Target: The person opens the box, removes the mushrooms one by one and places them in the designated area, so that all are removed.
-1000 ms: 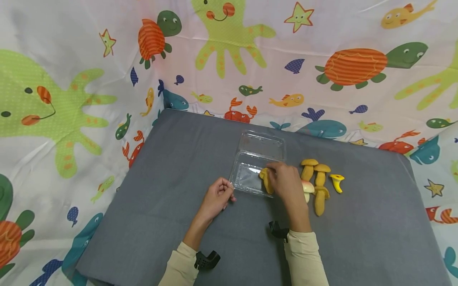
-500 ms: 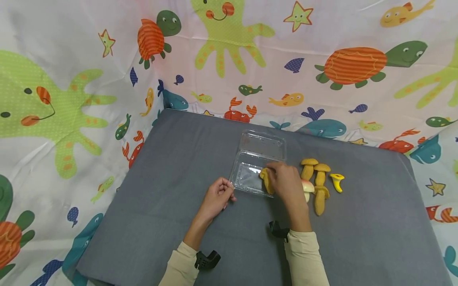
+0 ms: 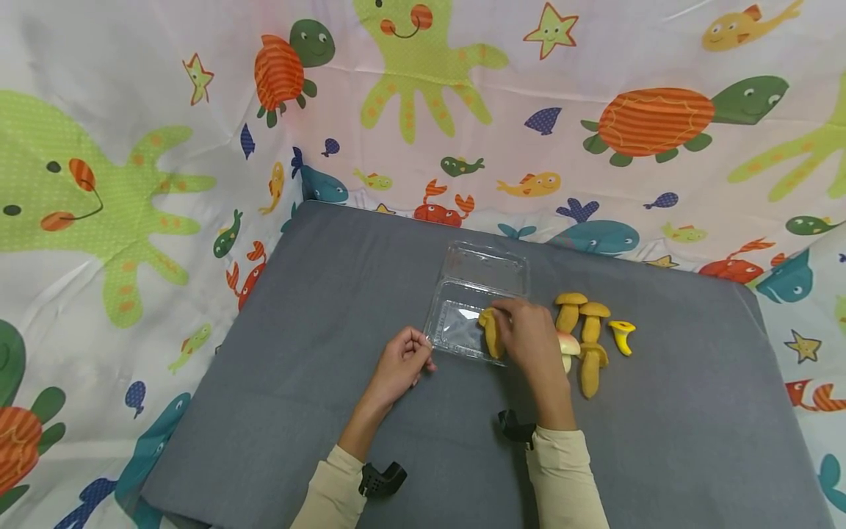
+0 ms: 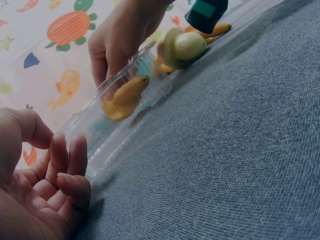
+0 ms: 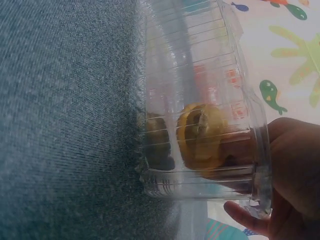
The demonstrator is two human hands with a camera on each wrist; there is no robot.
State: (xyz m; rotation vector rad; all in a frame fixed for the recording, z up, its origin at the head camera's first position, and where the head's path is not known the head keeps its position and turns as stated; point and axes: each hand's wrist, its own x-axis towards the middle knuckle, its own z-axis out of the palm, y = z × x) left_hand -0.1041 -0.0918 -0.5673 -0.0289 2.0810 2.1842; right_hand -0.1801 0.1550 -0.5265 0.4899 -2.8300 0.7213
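Note:
A clear plastic clamshell box lies open on the grey cloth, its lid folded back to the far side. My left hand pinches the box's near left corner between thumb and finger, as the left wrist view shows. Over the right side of the box, my right hand reaches in from above and holds a yellow-brown toy mushroom. Through the clear wall in the right wrist view, the mushroom is seen inside the box with the fingers on it.
Right of the box lie several brown toy mushrooms, a pale one with a pinkish cap partly behind my right hand, and a bright yellow trumpet-shaped one. A sea-animal printed curtain stands behind the table's far edge.
The mushroom in my right hand has turned slightly, its lower end shifting a little left. My left hand and the box have stayed put.

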